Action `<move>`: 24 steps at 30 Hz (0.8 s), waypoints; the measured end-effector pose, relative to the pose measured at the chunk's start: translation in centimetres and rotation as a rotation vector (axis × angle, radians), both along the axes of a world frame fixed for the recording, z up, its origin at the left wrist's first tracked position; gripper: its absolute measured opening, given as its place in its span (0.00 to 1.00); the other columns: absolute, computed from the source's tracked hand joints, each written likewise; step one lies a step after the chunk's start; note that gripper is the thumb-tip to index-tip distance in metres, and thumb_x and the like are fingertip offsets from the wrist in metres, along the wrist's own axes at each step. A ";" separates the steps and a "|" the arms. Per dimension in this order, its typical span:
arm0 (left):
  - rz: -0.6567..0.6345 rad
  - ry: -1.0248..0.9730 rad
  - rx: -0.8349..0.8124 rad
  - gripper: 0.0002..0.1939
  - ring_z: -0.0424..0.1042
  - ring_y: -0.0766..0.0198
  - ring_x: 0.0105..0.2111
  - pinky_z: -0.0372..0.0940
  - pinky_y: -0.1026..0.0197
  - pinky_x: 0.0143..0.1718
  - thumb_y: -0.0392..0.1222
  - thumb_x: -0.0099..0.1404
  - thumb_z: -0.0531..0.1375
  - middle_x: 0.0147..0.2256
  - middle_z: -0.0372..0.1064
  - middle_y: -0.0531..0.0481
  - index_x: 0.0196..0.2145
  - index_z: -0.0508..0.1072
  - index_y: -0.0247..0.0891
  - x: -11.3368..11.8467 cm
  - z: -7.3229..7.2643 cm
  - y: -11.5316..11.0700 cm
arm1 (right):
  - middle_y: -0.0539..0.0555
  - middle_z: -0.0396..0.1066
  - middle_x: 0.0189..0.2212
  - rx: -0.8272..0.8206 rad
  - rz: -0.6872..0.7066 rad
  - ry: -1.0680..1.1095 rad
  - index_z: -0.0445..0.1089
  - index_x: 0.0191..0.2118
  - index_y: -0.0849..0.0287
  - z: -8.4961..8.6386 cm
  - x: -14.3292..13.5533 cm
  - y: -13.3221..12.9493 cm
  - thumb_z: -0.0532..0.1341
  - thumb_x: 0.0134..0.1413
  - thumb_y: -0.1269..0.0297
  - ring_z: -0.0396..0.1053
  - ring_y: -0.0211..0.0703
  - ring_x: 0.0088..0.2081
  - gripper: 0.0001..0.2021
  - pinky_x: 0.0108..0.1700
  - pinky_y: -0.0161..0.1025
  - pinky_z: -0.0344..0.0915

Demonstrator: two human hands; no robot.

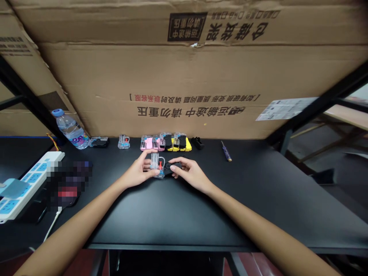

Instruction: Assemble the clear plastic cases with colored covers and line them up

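We see our left hand [140, 171] left of our right hand [188, 173] | cartridge [158, 165] between them | row of cartridges [166, 142] behind | screwdriver [226, 151] right-behind | bottle [70, 130], power strip [25, 182] far left

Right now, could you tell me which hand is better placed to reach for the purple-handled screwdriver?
Probably the right hand: the purple-handled screwdriver lies on its side of the black table, while the left hand grips the clear plastic part.

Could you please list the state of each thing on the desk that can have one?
Clear case: held upright in left hand.
Black part: pinched by right hand, touching the clear case.
Water bottle: capped, lying tilted.
Screwdriver: lying flat, untouched.
Power strip: lying flat at desk's left edge.
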State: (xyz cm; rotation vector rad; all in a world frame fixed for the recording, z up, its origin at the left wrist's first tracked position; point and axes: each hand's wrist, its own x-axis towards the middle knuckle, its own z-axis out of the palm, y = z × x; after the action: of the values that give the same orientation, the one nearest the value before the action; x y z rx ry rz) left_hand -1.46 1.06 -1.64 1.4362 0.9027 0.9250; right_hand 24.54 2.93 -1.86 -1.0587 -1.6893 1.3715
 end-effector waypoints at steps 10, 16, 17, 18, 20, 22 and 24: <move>0.024 -0.052 -0.064 0.43 0.83 0.52 0.45 0.77 0.52 0.46 0.47 0.60 0.77 0.47 0.80 0.42 0.64 0.59 0.45 0.1 -0.3 0.1 | 0.54 0.81 0.32 -0.001 -0.010 0.015 0.78 0.52 0.58 -0.1 -0.1 -0.3 0.71 0.59 0.44 0.82 0.48 0.34 0.25 0.45 0.49 0.80; 0.049 -0.073 -0.078 0.42 0.83 0.55 0.42 0.79 0.56 0.40 0.49 0.63 0.74 0.46 0.78 0.46 0.67 0.56 0.48 0.1 -0.3 0.2 | 0.54 0.81 0.35 0.009 -0.033 0.027 0.77 0.51 0.58 -0.4 0.1 -0.1 0.71 0.58 0.44 0.81 0.47 0.33 0.25 0.45 0.49 0.80; 0.050 -0.068 -0.084 0.42 0.83 0.55 0.42 0.79 0.57 0.37 0.50 0.64 0.73 0.46 0.77 0.46 0.67 0.55 0.49 0.1 -0.3 0.2 | 0.54 0.81 0.36 0.008 -0.030 0.028 0.77 0.51 0.58 -0.4 0.1 -0.1 0.71 0.58 0.44 0.81 0.46 0.33 0.25 0.44 0.49 0.80; 0.050 -0.063 -0.088 0.43 0.82 0.56 0.41 0.79 0.58 0.36 0.51 0.65 0.73 0.46 0.76 0.47 0.68 0.54 0.49 0.2 -0.4 0.2 | 0.54 0.81 0.36 0.007 -0.029 0.030 0.77 0.51 0.57 -0.4 0.1 -0.1 0.72 0.57 0.44 0.81 0.46 0.33 0.24 0.44 0.49 0.80; 0.054 -0.065 -0.084 0.43 0.82 0.56 0.42 0.80 0.58 0.36 0.51 0.65 0.72 0.46 0.75 0.47 0.69 0.53 0.50 0.1 -0.5 0.2 | 0.54 0.81 0.36 0.001 -0.032 0.031 0.77 0.51 0.57 -0.4 0.1 -0.1 0.72 0.57 0.44 0.81 0.46 0.33 0.24 0.44 0.49 0.80; 0.068 -0.084 -0.079 0.44 0.81 0.57 0.43 0.80 0.57 0.38 0.51 0.66 0.71 0.48 0.74 0.46 0.69 0.51 0.51 0.1 -0.6 0.2 | 0.54 0.82 0.36 -0.010 -0.039 0.033 0.77 0.51 0.57 -0.5 0.1 -0.2 0.72 0.57 0.44 0.82 0.47 0.33 0.25 0.44 0.49 0.81; 0.071 -0.102 -0.079 0.44 0.80 0.58 0.44 0.81 0.55 0.41 0.50 0.67 0.71 0.49 0.73 0.46 0.70 0.50 0.52 0.1 -0.8 0.3 | 0.55 0.82 0.37 -0.017 -0.041 0.042 0.77 0.51 0.58 -0.6 0.1 -0.2 0.72 0.57 0.44 0.82 0.47 0.34 0.25 0.44 0.49 0.81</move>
State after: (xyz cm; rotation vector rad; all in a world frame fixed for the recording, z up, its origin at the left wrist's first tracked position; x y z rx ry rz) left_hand -1.41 1.40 -2.43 1.2858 0.9090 0.9952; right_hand 24.65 2.77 -2.45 -1.0616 -1.6200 1.3749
